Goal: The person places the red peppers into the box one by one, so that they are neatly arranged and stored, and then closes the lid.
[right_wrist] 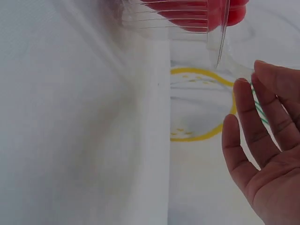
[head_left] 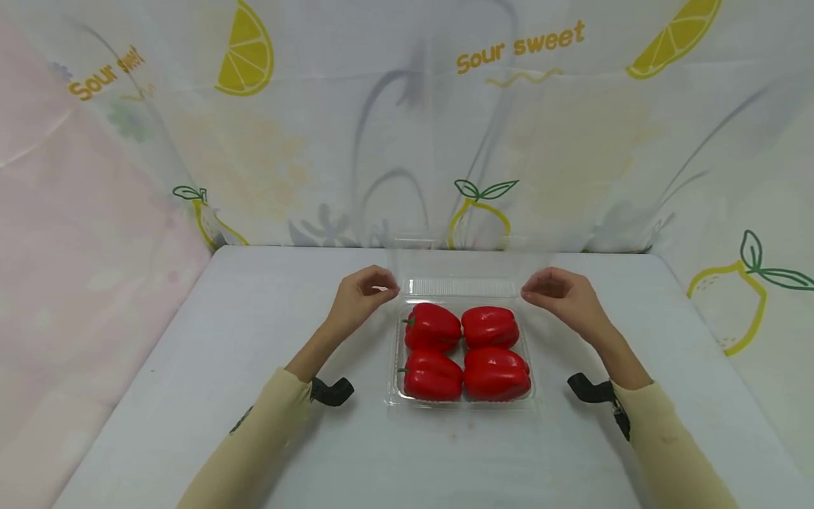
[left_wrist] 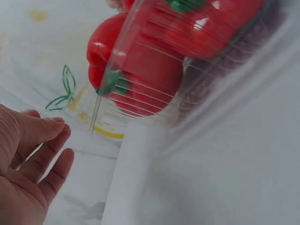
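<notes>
A clear plastic clamshell box (head_left: 396,396) stands on the table with its see-through lid (head_left: 470,263) folded back at the far side. Several red bell peppers (head_left: 432,326) lie inside in two rows, some with green stems showing. My left hand (head_left: 365,300) pinches the lid's left edge near the hinge, thumb against fingertips. At the opposite edge, my right hand (head_left: 562,297) pinches the lid between thumb and fingers. Both wrist views show the box's ribbed wall beside the hands (left_wrist: 33,164); the lid is so clear there that its contact with the fingertips is faint.
The white table (head_left: 286,304) reaches to a hanging cloth (head_left: 318,141) printed with lemons, which stands behind the box and along the right side. A pink cloth (head_left: 76,247) borders the left. Black wrist straps (head_left: 332,391) show at both sleeves.
</notes>
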A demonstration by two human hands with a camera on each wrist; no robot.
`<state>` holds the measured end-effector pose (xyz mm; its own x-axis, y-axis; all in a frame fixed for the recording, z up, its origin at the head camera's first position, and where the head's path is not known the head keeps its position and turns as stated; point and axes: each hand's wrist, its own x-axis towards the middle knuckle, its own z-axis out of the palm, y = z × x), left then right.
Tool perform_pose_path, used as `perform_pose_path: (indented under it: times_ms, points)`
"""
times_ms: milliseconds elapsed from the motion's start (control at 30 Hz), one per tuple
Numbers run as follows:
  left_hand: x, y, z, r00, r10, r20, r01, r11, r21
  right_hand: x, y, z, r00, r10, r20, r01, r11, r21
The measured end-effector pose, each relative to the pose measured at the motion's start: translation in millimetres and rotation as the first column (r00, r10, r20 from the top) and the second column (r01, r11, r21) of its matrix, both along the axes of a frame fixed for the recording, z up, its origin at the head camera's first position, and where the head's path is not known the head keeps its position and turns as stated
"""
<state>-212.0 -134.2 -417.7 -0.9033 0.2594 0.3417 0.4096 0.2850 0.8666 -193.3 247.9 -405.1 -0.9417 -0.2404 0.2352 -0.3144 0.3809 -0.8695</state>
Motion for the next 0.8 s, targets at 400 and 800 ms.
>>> perform_pose_path:
  times_ms: [400,800]
  points:
    - [20.7,-11.3,1.9,0.940,-0.108,-0.324,-0.005,0.944,-0.329,23.8,14.1,-1.5,0.970,0.076,-0.229,0.007,0.939,0.343]
    - [48.4,-18.9,-3.0,0.941,-0.129,-0.312,-0.010,0.913,-0.408,44.5,16.9,12.3,0.973,0.226,0.049,-0.220,0.840,0.495]
